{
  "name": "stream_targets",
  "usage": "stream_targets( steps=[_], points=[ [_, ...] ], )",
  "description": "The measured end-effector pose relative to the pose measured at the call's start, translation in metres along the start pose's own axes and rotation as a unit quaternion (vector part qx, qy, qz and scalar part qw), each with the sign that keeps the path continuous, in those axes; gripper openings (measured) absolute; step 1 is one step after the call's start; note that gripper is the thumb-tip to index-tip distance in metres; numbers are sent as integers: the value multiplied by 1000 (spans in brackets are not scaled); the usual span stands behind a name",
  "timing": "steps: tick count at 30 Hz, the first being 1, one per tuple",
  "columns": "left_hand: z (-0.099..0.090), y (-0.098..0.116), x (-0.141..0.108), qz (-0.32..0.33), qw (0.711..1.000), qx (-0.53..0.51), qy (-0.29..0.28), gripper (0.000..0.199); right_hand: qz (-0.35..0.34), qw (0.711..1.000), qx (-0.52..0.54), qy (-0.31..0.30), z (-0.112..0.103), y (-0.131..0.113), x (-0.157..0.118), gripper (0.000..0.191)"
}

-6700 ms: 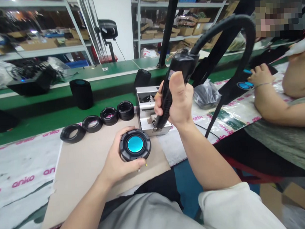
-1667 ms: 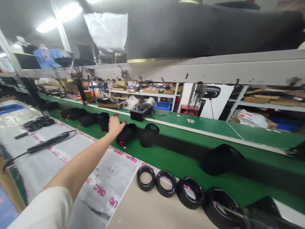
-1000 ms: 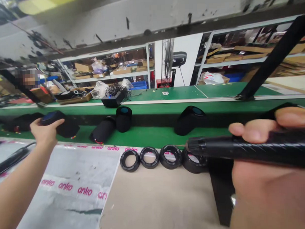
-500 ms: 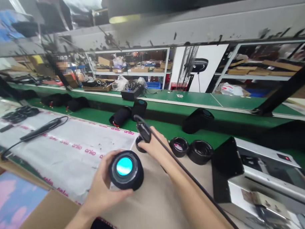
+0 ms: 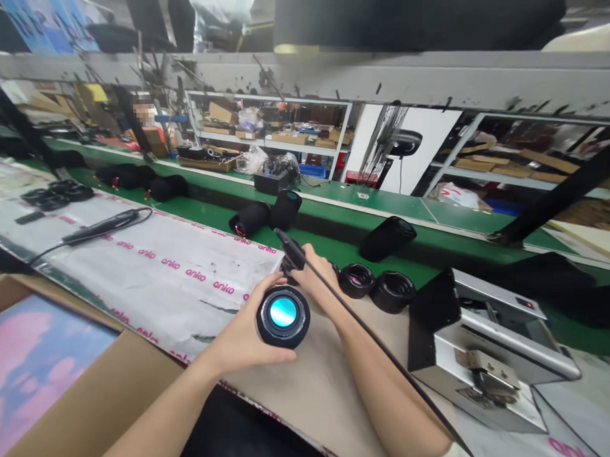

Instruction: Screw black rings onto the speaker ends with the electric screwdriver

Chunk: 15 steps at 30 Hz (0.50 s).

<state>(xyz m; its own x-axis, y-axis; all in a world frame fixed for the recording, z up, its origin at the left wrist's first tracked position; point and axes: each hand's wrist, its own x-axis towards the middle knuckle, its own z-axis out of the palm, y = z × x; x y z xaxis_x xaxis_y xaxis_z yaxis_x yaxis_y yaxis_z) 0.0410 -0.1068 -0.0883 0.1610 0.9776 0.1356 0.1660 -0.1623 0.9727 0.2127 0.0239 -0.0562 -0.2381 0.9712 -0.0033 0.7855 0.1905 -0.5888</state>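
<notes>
The round speaker unit (image 5: 283,317) has moved right, closer to the right hand (image 5: 319,281), since a moment ago. The left hand (image 5: 241,334) grasps it above the near bench (image 5: 151,260), cyan centre up. The right hand's grip is clenched on a corded electric screwdriver (image 5: 292,251) just beside the unit. Right stands a metal screw feeder (image 5: 482,355); farther off lie two black rubber rings (image 5: 374,287), and an upright black cylindrical speaker (image 5: 286,210) stands beyond.

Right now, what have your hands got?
Left hand: speaker, teal face showing. Right hand: corded screwdriver. Black rings just beyond it.
</notes>
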Motion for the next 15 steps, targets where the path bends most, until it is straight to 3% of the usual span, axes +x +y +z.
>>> stream_targets(
  steps=[4, 8, 11, 15],
  points=[
    [-7, 5, 7, 12, 998, 15, -56, 120, -64, 991, 118, 13, -48, -4, -30, 37],
    [1, 7, 9, 35, 998, 1, -49, 100, -134, 972, 191, -29, -85, -3, -81, 31],
    [15, 9, 9, 48, 998, -20, -44, 93, -154, 967, 188, -82, -93, 6, -111, 23],
    [29, 9, 7, 25, 997, -27, -73, 103, -148, 971, 142, -124, -94, 27, -126, 26]
  ],
)
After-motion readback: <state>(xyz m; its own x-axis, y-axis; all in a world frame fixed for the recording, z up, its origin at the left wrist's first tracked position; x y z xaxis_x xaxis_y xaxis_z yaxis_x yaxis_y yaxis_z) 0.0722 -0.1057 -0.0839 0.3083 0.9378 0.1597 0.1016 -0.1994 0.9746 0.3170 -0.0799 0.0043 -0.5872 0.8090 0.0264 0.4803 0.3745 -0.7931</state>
